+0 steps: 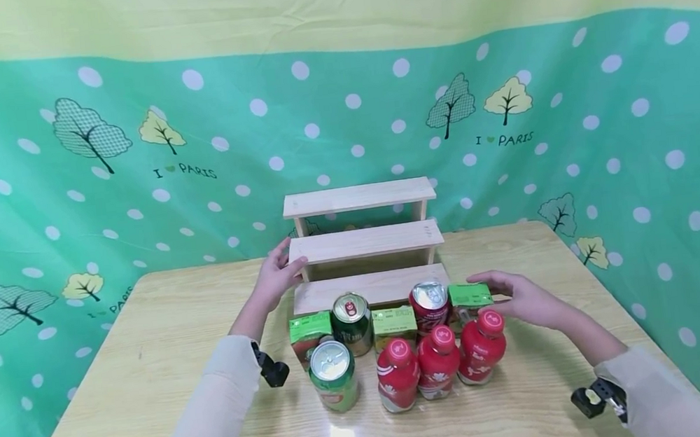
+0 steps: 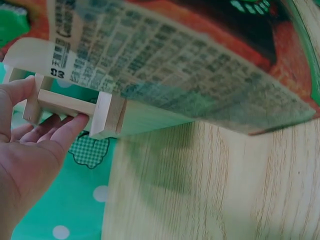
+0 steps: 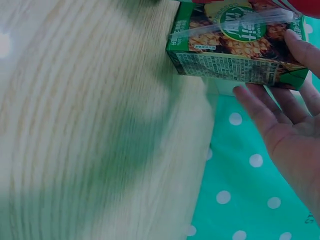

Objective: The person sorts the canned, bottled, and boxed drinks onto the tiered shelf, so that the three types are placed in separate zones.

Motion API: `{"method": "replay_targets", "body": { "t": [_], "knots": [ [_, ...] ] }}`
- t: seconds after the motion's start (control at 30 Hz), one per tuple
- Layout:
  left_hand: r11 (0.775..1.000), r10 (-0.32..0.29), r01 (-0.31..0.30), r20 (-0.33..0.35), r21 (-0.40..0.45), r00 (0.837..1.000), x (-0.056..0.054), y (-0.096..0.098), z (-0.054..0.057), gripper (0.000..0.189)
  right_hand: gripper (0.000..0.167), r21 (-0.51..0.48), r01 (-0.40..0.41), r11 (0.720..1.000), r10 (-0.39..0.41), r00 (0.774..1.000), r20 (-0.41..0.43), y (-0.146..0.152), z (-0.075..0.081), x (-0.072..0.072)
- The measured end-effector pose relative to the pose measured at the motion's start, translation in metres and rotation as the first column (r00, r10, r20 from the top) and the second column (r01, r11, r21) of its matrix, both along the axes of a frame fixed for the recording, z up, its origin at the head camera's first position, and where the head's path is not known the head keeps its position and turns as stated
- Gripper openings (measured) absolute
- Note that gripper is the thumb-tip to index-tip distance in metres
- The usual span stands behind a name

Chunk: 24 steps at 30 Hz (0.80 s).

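My left hand (image 1: 279, 271) grips the left end of the middle step of a three-tier wooden shelf (image 1: 365, 243), thumb in front and fingers behind in the left wrist view. My right hand (image 1: 522, 298) holds a green-topped juice box (image 1: 469, 295) at the right end of the row. In the right wrist view, pineapples and a clear straw show on this juice box (image 3: 235, 30); my thumb lies on its face and the fingers reach along its side. Three red bottles with pink caps stand in front, the rightmost bottle (image 1: 481, 350) overlapping the box.
Before the shelf stand a left juice box (image 1: 310, 328), a dark green can (image 1: 352, 324), a middle juice box (image 1: 394, 321) and a dark red can (image 1: 430, 306). A light green can (image 1: 333, 382) is nearer. Behind the wooden table (image 1: 196, 332) hangs a dotted green curtain (image 1: 192, 156).
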<state>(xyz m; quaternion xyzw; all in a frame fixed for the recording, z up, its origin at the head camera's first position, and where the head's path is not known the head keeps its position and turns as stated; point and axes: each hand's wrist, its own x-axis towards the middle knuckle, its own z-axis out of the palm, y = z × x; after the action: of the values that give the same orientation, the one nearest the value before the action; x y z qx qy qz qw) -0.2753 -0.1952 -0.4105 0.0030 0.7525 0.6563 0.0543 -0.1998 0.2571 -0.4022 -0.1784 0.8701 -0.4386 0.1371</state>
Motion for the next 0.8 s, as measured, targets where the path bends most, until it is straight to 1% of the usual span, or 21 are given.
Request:
{"method": "replay_targets", "body": {
  "t": [0.1, 0.2, 0.33, 0.5, 0.7, 0.8],
  "knots": [
    [1.0, -0.013, 0.013, -0.006, 0.006, 1.0, -0.001, -0.001, -0.001, 0.073, 0.055, 0.003, 0.028, 1.0, -0.028, 1.0, -0.013, -0.001, -0.002, 0.001],
    [1.0, -0.015, 0.015, -0.001, 0.016, 1.0, -0.003, -0.001, -0.003, 0.073, 0.05, -0.001, 0.044, 0.999, -0.044, 0.999, -0.021, -0.001, -0.002, 0.003],
    [1.0, -0.013, 0.013, 0.008, 0.012, 1.0, -0.005, 0.0, -0.005, 0.073, 0.049, 0.015, 0.061, 0.998, -0.06, 0.997, -0.05, 0.001, 0.004, 0.006],
    [1.0, -0.009, 0.009, 0.015, -0.005, 1.0, -0.005, 0.001, -0.004, 0.073, 0.053, 0.037, 0.106, 0.994, -0.102, 0.991, -0.091, 0.004, 0.02, 0.008],
    [1.0, 0.0, 0.0, 0.022, 0.003, 1.0, -0.005, -0.001, -0.004, 0.073, 0.057, 0.062, 0.142, 0.988, -0.134, 0.983, -0.123, 0.004, 0.044, 0.002],
    [1.0, -0.001, 0.001, 0.023, 0.008, 1.0, -0.006, -0.002, -0.003, 0.073, 0.056, 0.087, 0.157, 0.984, -0.142, 0.977, -0.159, 0.003, 0.057, 0.0]
  ]
}}
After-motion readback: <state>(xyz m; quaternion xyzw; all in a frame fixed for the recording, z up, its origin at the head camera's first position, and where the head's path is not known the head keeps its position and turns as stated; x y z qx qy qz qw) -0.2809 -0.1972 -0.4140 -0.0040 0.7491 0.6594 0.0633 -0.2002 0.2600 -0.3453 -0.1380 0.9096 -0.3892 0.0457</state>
